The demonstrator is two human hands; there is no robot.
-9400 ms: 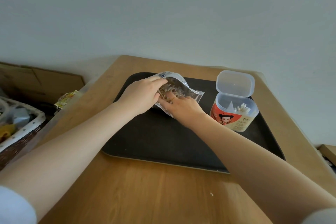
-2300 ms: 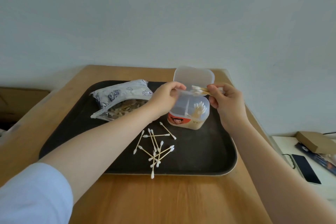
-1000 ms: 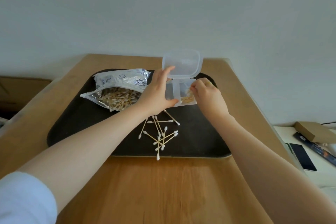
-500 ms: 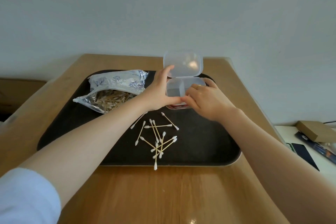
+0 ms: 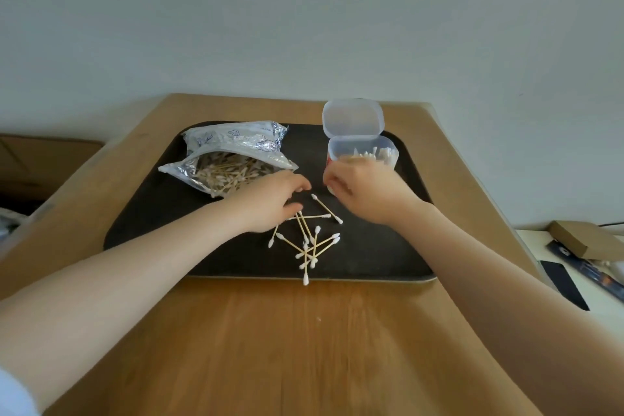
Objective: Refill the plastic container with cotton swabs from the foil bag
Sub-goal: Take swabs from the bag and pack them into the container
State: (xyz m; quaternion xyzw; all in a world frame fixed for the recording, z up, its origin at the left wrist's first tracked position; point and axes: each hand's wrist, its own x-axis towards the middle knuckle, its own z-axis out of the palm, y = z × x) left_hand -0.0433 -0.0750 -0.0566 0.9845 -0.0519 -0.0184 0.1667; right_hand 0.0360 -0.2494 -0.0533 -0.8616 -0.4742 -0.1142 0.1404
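The clear plastic container [image 5: 368, 150] stands upright at the back right of the black tray [image 5: 388, 246], its hinged lid [image 5: 353, 118] open, with swabs in it. The foil bag [image 5: 233, 155] lies open at the back left of the tray, full of cotton swabs. Several loose cotton swabs [image 5: 312, 241] lie scattered on the tray's front middle. My left hand [image 5: 270, 201] is palm down over the pile's far end, fingertips touching swabs. Just in front of the container, my right hand [image 5: 363, 191] hides its lower part; the fingers curl under.
The tray rests on a wooden table [image 5: 304, 348] against a pale wall. One swab tip hangs over the tray's front rim. Beyond the table's right edge a lower surface holds a dark phone [image 5: 562, 284] and a cardboard box [image 5: 587, 240].
Both hands have let go of the container and drawn back toward me. The left hand has dropped onto the loose swabs; the container now stands upright alone.
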